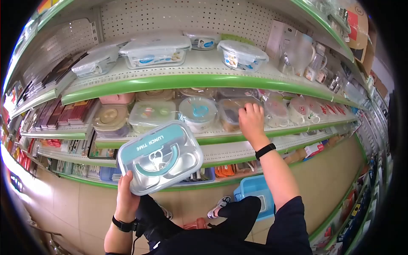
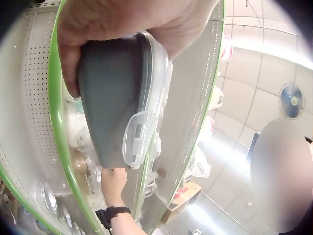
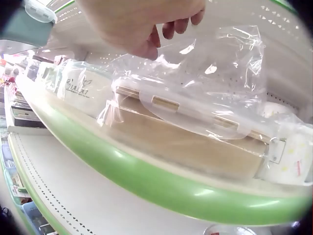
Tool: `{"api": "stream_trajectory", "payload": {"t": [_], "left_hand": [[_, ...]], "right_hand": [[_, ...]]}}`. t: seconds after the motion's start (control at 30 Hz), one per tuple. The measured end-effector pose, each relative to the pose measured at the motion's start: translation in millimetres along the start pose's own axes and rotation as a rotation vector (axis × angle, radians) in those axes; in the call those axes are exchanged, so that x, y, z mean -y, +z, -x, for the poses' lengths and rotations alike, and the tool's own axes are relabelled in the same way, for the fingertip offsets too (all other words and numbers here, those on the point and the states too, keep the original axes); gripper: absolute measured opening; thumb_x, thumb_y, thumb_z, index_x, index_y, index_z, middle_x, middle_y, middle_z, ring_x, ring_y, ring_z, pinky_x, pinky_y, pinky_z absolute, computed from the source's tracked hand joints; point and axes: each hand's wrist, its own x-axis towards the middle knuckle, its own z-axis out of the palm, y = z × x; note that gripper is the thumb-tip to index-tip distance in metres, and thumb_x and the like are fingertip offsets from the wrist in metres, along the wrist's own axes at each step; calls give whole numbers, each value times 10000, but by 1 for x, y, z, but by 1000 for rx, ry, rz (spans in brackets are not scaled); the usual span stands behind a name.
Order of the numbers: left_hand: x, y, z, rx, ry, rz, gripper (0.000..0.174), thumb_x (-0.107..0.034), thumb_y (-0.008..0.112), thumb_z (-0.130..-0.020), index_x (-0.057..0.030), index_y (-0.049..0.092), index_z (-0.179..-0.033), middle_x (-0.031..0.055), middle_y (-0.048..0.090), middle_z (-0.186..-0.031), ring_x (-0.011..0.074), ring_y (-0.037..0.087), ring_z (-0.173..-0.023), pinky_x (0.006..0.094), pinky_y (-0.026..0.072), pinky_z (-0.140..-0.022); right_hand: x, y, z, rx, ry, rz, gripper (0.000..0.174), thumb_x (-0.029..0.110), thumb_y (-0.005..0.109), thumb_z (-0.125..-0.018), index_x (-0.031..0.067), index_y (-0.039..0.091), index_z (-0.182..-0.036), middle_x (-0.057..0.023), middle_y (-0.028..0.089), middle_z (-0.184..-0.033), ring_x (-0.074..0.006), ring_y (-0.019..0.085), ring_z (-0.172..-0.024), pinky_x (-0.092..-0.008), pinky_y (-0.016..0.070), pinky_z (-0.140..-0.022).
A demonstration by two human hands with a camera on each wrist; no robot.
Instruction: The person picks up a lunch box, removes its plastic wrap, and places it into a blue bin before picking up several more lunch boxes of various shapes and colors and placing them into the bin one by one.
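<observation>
My left hand point(image 1: 127, 196) grips the lower left corner of a lunch box point(image 1: 160, 157) with a clear lid, a teal band and a metal compartment tray. In the left wrist view its grey side point(image 2: 110, 103) shows below the left hand point(image 2: 127, 22), with a clear side latch. My right hand point(image 1: 253, 123) is over a tan box point(image 1: 229, 121) on the middle shelf. In the right wrist view the right hand point(image 3: 146, 24) has curled fingers above the plastic-wrapped tan box point(image 3: 186, 147); whether they pinch the wrap cannot be told.
Round and square containers point(image 1: 197, 112) line the middle shelf beside the tan box. Glass boxes point(image 1: 155, 51) stand on the shelf above, behind a green edge point(image 1: 170, 83). A blue basket point(image 1: 257, 193) sits on the floor near the legs. Cups point(image 1: 299, 108) stand to the right.
</observation>
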Motion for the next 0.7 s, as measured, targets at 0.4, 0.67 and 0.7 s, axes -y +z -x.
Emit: {"api": "stream_trajectory", "payload": {"t": [0.4, 0.67, 0.7], "left_hand": [[-15, -9, 1, -24, 24, 29, 548, -354, 578, -999, 3, 487, -1404, 128, 617, -1327, 258, 622, -1185, 399, 492, -1014], [-22, 11, 0, -33, -75, -67, 536, -330, 618, -983, 7, 493, -1381, 80, 633, -1247, 174, 627, -1107, 317, 507, -929], [-21, 11, -1, -33, -89, -92, 540, -328, 620, -983, 9, 489, -1383, 81, 632, -1246, 174, 627, -1103, 314, 510, -922]], "right_hand": [[-4, -64, 41, -256, 21, -134, 153, 15, 720, -794, 55, 636, -915, -94, 583, -766, -302, 552, -707, -428, 403, -662], [0, -85, 73, -218, 5, -254, 154, -35, 687, -809, 24, 604, -924, -115, 604, -777, -317, 553, -698, -429, 414, -662], [1, -86, 74, -215, -3, -272, 148, -43, 681, -814, 15, 600, -924, -123, 610, -784, -321, 554, -700, -429, 415, -664]]}}
